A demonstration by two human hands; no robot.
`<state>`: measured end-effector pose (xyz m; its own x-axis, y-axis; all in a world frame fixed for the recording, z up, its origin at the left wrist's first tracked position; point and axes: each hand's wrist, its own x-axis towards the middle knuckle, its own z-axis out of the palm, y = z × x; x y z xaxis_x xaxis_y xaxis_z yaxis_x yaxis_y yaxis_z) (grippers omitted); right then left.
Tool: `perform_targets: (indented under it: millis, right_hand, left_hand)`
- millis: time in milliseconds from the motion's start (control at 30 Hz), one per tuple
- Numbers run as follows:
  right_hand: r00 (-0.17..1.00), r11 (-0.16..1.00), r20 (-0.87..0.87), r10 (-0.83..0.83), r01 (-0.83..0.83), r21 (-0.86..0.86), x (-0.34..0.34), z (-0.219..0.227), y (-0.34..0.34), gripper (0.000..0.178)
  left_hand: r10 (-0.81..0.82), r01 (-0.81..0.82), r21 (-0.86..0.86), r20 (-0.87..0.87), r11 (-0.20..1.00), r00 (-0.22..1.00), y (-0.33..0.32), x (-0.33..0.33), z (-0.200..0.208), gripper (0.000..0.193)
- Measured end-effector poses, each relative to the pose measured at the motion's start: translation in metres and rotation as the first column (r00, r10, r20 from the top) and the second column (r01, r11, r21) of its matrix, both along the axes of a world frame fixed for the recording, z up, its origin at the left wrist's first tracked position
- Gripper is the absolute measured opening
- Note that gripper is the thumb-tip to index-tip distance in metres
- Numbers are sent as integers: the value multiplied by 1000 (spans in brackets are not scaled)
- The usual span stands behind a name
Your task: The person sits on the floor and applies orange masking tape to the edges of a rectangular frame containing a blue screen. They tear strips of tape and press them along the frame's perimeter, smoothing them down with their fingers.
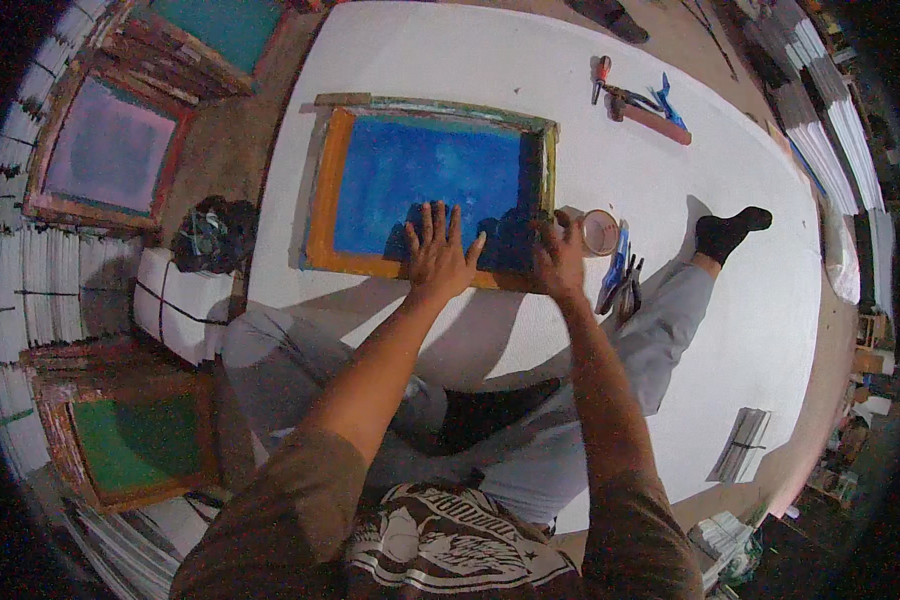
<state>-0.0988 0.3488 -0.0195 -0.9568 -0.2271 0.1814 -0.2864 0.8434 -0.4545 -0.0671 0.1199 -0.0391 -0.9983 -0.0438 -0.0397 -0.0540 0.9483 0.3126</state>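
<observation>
A wooden frame (322,215) with stretched blue mesh (430,165) lies flat on the white surface. My left hand (440,252) is open, its fingers spread over the mesh near the frame's front edge. My right hand (560,258) is at the frame's near right corner with its fingers bent together. Whatever they pinch, if anything, is hidden. Right beside those fingers is a roll of tape (599,232); I cannot tell whether they touch it. Blue-handled pliers (615,270) and dark-handled pliers (630,290) lie just right of the roll.
A screwdriver (600,78) and a brown bar with a blue-handled tool (655,115) lie at the far right. Other mesh frames, one pink (110,150) and one green (135,440), stand left by a black bag (215,235). My outstretched foot (732,230) rests at right.
</observation>
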Motion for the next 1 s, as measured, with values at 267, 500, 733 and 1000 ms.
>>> perform_targets:
  millis: [267,500,733,1000]
  right_hand:
    - [824,651,133,550,-523,550,-13,47,18,31]
    - [729,512,329,600,-666,542,-17,30,1,32]
    - [849,733,338,405,-523,436,-3,39,-29,40]
    - [998,967,-67,3,14,256,37,8,-98,65]
  left_hand:
    - [11,-11,9,34,1000,999,-1,-2,3,72]
    - [11,-4,54,-132,999,991,-3,0,-9,70]
    - [-14,13,24,44,1000,999,-5,1,-6,68]
    - [-69,59,-134,-69,989,995,-10,3,-31,67]
